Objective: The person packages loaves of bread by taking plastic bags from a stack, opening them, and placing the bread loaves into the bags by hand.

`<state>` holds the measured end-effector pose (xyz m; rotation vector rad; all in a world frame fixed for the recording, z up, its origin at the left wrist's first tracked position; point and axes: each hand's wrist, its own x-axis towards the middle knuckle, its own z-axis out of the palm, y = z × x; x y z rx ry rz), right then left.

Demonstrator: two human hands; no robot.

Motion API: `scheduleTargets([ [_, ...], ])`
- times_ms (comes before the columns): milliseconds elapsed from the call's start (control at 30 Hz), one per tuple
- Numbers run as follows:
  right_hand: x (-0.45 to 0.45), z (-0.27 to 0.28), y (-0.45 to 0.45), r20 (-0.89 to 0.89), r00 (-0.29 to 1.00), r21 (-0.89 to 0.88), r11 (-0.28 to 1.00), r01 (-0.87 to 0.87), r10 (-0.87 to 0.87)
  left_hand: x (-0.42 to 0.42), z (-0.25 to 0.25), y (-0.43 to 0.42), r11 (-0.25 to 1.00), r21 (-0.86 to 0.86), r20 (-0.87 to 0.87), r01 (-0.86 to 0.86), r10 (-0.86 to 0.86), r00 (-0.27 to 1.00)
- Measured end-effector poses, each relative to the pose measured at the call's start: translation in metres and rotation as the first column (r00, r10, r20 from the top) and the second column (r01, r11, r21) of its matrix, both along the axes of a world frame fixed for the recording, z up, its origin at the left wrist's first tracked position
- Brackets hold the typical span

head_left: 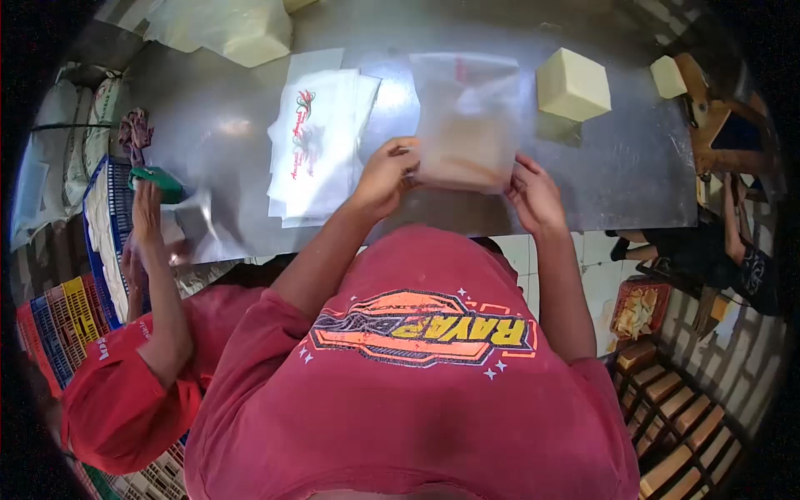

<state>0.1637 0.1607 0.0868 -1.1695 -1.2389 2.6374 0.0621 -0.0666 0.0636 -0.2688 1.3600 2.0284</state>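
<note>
Head view: one translucent bag [467, 100] above the near part of the metal worktop [637, 179], left hand [390, 177] gripping its left edge, right hand [536, 196] loosely curled at its right edge, grip unclear. Leftward, a stack of printed white sheets [327, 142]; rightward, one pale block [575, 86], then a smaller block [667, 77]. Far left, a co-worker's hand [147, 208] at a green item [167, 185].

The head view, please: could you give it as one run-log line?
left hand: holding translucent bag; right hand: at bag's right edge; nearby: printed sheets, pale block
</note>
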Motion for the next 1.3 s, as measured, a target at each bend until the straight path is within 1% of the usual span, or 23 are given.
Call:
scheduleTargets([
  [33, 0.0, -0.016, 0.0, 0.041, 0.987, 0.456, 0.876, -0.156, 0.154, 0.005, -0.001, 0.001, 0.988, -0.144, -0.113, 0.057, -0.074, 0.991],
  [67, 0.003, -0.043, 0.004, 0.145, 0.951, 0.798, 0.536, -0.275, 0.272, 0.002, -0.016, 0.002, 0.941, -0.337, -0.39, 0.026, -0.164, 0.906],
  [100, 0.004, -0.057, 0.009, 0.286, 0.901, 0.945, 0.06, -0.322, 0.326, -0.007, -0.04, 0.001, 0.836, -0.549, -0.542, 0.002, -0.358, 0.76],
  [167, -0.001, -0.053, 0.007, 0.476, 0.819, 0.873, -0.059, -0.485, 0.321, -0.031, -0.078, -0.006, 0.535, -0.815, -0.579, -0.223, -0.741, 0.34],
  [200, -0.002, -0.044, 0.0, 0.488, 0.814, 0.871, -0.12, -0.476, 0.314, -0.026, -0.034, -0.001, 0.242, -0.965, -0.263, -0.105, -0.854, 0.448],
  [233, -0.001, -0.038, -0.003, 0.501, 0.809, 0.866, -0.179, -0.468, 0.307, -0.017, -0.034, 0.001, 0.478, -0.861, -0.495, -0.174, -0.708, 0.504],
  [300, -0.001, -0.04, -0.002, 0.303, 0.829, 0.922, 0.075, -0.379, 0.47, -0.006, -0.038, 0.003, 0.804, -0.485, -0.803, -0.345, -0.253, 0.539],
  [367, 0.003, -0.044, -0.004, 0.169, 0.807, 0.9, 0.244, -0.36, 0.566, 0.011, -0.032, 0.0, 0.851, -0.517, -0.722, -0.091, -0.376, 0.581],
  [400, -0.001, -0.048, -0.007, 0.418, 0.676, 0.881, -0.088, -0.466, 0.606, 0.02, -0.03, -0.002, 0.853, -0.519, -0.676, 0.042, -0.441, 0.59],
  [433, 0.0, -0.048, -0.006, 0.536, 0.605, 0.811, -0.159, -0.563, 0.589, 0.026, -0.029, -0.003, 0.842, -0.511, -0.631, 0.172, -0.503, 0.591],
  [467, -0.004, -0.046, -0.003, 0.64, 0.524, 0.73, -0.23, -0.644, 0.562, 0.021, -0.042, -0.008, 0.633, -0.771, -0.539, 0.076, -0.711, 0.451],
  [500, -0.008, -0.035, -0.001, 0.73, 0.435, 0.637, -0.297, -0.711, 0.527, 0.022, -0.038, -0.005, 0.639, -0.769, -0.572, 0.01, -0.695, 0.436],
  [600, -0.004, -0.013, -0.006, 0.455, 0.672, 0.826, 0.006, -0.564, 0.584, 0.024, -0.015, -0.004, 0.711, -0.701, -0.652, -0.051, -0.611, 0.449],
  [667, -0.003, -0.049, -0.007, 0.522, 0.645, 0.827, -0.146, -0.543, 0.558, 0.024, -0.001, 0.003, 0.824, -0.563, -0.674, 0.06, -0.5, 0.544],
  [800, -0.006, -0.033, -0.004, 0.667, 0.569, 0.738, -0.323, -0.592, 0.481, 0.024, -0.024, 0.004, 0.597, -0.801, -0.541, -0.051, -0.684, 0.489],
  [867, -0.001, -0.037, 0.008, 0.484, 0.693, 0.863, -0.163, -0.477, 0.534, 0.024, -0.022, -0.002, 0.533, -0.827, -0.552, -0.18, -0.705, 0.446],
  [900, 0.004, -0.039, 0.011, 0.386, 0.741, 0.907, -0.079, -0.414, 0.549, 0.027, -0.002, 0.0, 0.631, -0.744, -0.663, -0.219, -0.659, 0.354],
  [967, 0.006, -0.041, 0.008, 0.205, 0.822, 0.717, 0.491, -0.495, 0.531, 0.028, 0.049, 0.016, 0.799, -0.534, -0.845, -0.277, -0.514, 0.148],
  [1000, 0.008, -0.042, 0.005, 0.135, 0.87, 0.508, 0.721, -0.471, 0.474, 0.032, 0.048, 0.024, 0.769, -0.593, -0.805, -0.24, -0.576, 0.143],
  [1067, -0.001, -0.039, -0.012, 0.145, 0.942, 0.452, 0.826, -0.336, 0.304, 0.039, 0.047, 0.037, 0.696, -0.699, -0.715, -0.166, -0.688, 0.125],
  [1167, -0.018, -0.056, -0.018, 0.184, 0.953, 0.283, 0.916, -0.285, 0.239, 0.031, 0.014, 0.013, 0.637, -0.733, -0.679, -0.24, -0.706, 0.202],
  [1200, -0.024, -0.063, -0.019, 0.197, 0.948, 0.205, 0.935, -0.289, 0.25, 0.025, 0.017, 0.0, 0.72, -0.644, -0.764, -0.258, -0.596, 0.245],
  [1300, -0.045, -0.032, -0.049, 0.109, 0.952, 0.512, 0.805, -0.301, 0.286, 0.006, 0.035, -0.032, 0.9, -0.434, -0.651, -0.04, -0.282, 0.705],
])
